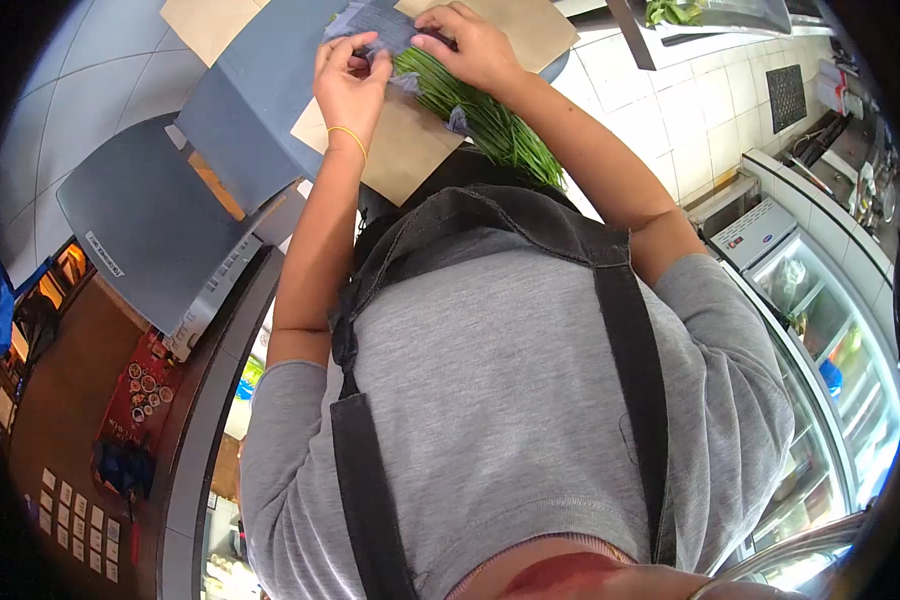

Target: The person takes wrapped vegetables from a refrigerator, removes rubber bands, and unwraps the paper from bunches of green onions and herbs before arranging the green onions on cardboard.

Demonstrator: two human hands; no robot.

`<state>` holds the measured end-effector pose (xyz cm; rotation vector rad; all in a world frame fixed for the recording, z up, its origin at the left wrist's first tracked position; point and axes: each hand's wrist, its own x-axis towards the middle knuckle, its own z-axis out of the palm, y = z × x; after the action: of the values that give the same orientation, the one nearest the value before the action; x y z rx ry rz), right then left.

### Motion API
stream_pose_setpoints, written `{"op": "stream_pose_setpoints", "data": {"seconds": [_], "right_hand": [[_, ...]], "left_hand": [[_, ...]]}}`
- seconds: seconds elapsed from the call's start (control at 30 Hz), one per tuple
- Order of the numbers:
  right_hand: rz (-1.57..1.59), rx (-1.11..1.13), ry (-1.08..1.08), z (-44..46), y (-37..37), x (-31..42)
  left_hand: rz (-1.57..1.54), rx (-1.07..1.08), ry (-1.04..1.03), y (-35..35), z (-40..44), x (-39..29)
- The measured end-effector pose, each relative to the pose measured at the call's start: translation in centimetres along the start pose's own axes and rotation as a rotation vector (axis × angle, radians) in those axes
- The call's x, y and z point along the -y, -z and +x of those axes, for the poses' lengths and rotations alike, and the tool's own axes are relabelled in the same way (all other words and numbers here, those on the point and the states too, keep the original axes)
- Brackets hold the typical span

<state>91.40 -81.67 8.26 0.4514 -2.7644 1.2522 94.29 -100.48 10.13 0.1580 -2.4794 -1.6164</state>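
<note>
A bunch of long, thin green stalks, like chives (490, 125), lies slantwise in front of my body. Grey-purple paper wrapping (375, 25) covers its far end, and small torn bits of it cling along the stalks. My left hand (352, 85), with a yellow band at the wrist, pinches the wrapping between thumb and fingers. On the other side of the bunch my right hand (475, 48) has its fingers curled on the wrapping's edge. Brown cardboard (395, 150) lies beneath the stalks.
A blue-grey box-like surface (240, 85) supports the cardboard. To the left stands a dark grey panel-topped appliance (145, 215). Glass-fronted fridges (820, 290) line the right side, near a counter with utensils (870, 190). At upper right is a metal tray with greens (735, 15).
</note>
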Motion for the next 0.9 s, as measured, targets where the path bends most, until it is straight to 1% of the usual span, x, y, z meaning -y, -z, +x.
{"op": "stream_pose_setpoints", "data": {"seconds": [0.1, 0.17, 0.3, 0.37, 0.47, 0.57, 0.7, 0.9], "right_hand": [[-0.108, 0.024, 0.001, 0.4, 0.0, 0.9], [-0.195, 0.013, 0.014, 0.7, -0.4, 1.0], [-0.192, 0.07, -0.087, 1.4, -0.9, 1.3], [-0.163, 0.069, -0.111, 1.7, -0.9, 1.1], [-0.153, 0.071, -0.093, 1.8, -1.1, 0.8], [-0.099, -0.128, 0.179, 1.9, -1.5, 1.1], [-0.064, -0.07, 0.132, 2.6, -2.1, 1.0], [-0.019, -0.027, 0.004, 3.1, -2.4, 0.9]], "left_hand": [[0.115, -0.032, -0.096, -0.2, 0.0, 0.4], [0.052, -0.03, -0.07, -0.4, -0.1, 0.7], [-0.048, 0.004, 0.005, 0.1, -0.2, 0.9], [-0.068, -0.022, 0.018, 0.3, -0.2, 1.8], [-0.083, -0.068, 0.032, 0.3, -0.3, 1.9], [-0.075, -0.113, 0.064, 0.0, -0.4, 1.5], [-0.042, -0.149, 0.043, -0.4, 0.2, 1.8], [-0.063, -0.127, 0.094, 0.0, 0.8, 2.0]]}}
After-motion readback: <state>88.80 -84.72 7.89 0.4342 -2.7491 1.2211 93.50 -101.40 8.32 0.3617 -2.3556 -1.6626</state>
